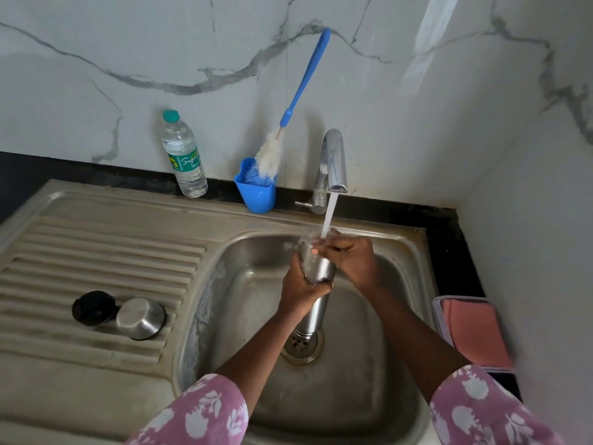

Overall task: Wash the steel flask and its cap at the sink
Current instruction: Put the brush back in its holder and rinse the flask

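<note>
Slippage is risked: the wet steel flask (316, 311), held over the sink (231, 300) under running water (330, 213), is gripped by the left hand (301, 290), its top clasped by the right hand (349, 258).

Silver brushed-steel flask (316, 308). Black round cap (93, 308) beside silver steel cup (141, 317). Blue plastic holder (256, 195); blue-handled brush (302, 81), bristles white and blue. Green-capped clear bottle (184, 155). White wall (128, 43), grey veins. Black desk (449, 226). Mauve sleeve (205, 412), white floral print.

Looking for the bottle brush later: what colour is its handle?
The brush handle is blue; the head view shows it.
</note>
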